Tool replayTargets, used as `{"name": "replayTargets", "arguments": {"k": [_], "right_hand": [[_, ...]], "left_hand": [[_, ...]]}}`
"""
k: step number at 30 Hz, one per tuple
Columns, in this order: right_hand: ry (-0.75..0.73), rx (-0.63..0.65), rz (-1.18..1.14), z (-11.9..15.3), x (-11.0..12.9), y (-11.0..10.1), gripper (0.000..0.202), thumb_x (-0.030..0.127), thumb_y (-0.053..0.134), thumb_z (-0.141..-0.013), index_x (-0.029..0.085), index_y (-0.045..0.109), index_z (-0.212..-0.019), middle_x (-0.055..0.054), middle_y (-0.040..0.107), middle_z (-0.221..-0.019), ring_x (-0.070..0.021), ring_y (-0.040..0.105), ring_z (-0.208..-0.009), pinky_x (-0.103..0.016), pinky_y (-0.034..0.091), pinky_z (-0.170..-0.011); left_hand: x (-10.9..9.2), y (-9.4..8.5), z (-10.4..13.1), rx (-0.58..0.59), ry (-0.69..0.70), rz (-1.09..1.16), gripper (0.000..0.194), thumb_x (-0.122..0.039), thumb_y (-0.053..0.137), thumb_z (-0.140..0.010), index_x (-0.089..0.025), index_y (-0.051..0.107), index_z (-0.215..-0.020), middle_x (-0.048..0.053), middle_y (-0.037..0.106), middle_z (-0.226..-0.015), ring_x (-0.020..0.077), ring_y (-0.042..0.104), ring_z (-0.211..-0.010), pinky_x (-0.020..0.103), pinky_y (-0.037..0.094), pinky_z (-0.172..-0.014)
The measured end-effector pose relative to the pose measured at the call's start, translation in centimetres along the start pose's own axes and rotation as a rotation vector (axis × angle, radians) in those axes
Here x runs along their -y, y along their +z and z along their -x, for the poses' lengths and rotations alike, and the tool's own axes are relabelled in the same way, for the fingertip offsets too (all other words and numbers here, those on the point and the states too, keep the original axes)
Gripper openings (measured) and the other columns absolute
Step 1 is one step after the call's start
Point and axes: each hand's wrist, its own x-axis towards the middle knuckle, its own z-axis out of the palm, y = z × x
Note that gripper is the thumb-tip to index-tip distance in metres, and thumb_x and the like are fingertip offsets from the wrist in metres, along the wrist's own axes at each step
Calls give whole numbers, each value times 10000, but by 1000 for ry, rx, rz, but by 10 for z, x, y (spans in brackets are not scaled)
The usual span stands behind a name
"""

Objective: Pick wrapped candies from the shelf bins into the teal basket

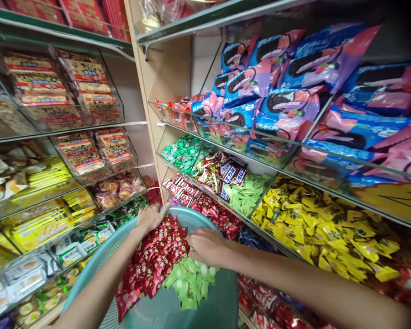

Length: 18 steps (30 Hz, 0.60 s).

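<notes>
A round green plastic basket (pixel 222 292) stands in front of me, with red candy packets (pixel 154 256) heaped on its left and light green packets (pixel 192 281) on its right. My left hand (pixel 152 217) is at the basket's far rim, thumb stretched along it and fingers hooked over; the fingertips are partly hidden. Inside the basket, my right hand (pixel 205 246) is closed with curled fingers where red and green packets meet. What lies in its grip is hidden.
Glass-fronted shelves surround the basket. Right of it lie yellow packets (pixel 315 219), chocolate bars (pixel 234 171) and matching light green packets (pixel 248 192). Blue and pink cookie bags (pixel 287 105) fill the shelf above. At left are packed biscuits (pixel 37 82) and yellow packs (pixel 41 228).
</notes>
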Motion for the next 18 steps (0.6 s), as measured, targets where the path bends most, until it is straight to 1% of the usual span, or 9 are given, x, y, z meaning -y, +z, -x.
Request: {"name": "replayTargets", "arguments": {"k": [3, 6, 9, 11, 13, 15, 18], "right_hand": [[8, -122, -2, 13, -6, -24, 234, 321, 500, -797, 159, 611, -924, -78, 643, -932, -201, 570, -882, -299, 428, -716], [30, -239, 33, 34, -20, -60, 192, 267, 479, -818, 154, 591, -926, -72, 631, -947, -186, 559, -883, -290, 412, -722], [93, -344, 124, 51, -43, -92, 168, 165, 420, -837, 152, 575, -901, -69, 627, -927, -164, 558, -861, -267, 391, -706], [147, -402, 219, 57, -62, -106, 180, 108, 407, -821, 152, 571, -881, -70, 628, -899, -162, 565, -839, -259, 380, -678], [206, -409, 306, 58, -78, -115, 194, 70, 420, -788, 150, 577, -868, -75, 631, -880, -174, 578, -828, -257, 374, -649], [279, -359, 351, 54, -89, -119, 198, 58, 441, -762, 145, 590, -860, -85, 636, -878, -188, 593, -818, -258, 376, -623], [335, -283, 360, 46, -94, -120, 183, 83, 474, -759, 138, 604, -875, -103, 641, -900, -203, 602, -841, -261, 392, -630]], "left_hand": [[1, 2, -2, 4, 8, 11, 775, -701, 55, -729, -198, 600, -953, 142, 646, -1048, 291, 561, -1012, 450, 332, -893], [4, 4, -6, 9, 16, 11, 754, -691, 74, -737, -200, 605, -951, 135, 653, -1030, 291, 568, -999, 452, 337, -891], [7, 8, -9, 22, 20, 8, 729, -679, 117, -741, -207, 580, -1049, 135, 637, -1078, 308, 550, -1028, 478, 331, -893], [8, 9, -10, 16, 33, 5, 705, -664, 147, -747, -219, 548, -1118, 128, 624, -1111, 308, 547, -1033, 486, 326, -896], [6, 10, -11, 13, 47, -2, 675, -649, 169, -753, -231, 548, -1123, 117, 622, -1117, 301, 549, -1031, 479, 327, -896], [3, 8, -11, 9, 48, -8, 659, -641, 174, -757, -232, 571, -1089, 113, 629, -1104, 296, 552, -1026, 469, 328, -897], [-2, 5, -10, 6, 32, -6, 672, -644, 162, -758, -213, 594, -1038, 120, 636, -1084, 295, 553, -1021, 463, 331, -897]]}}
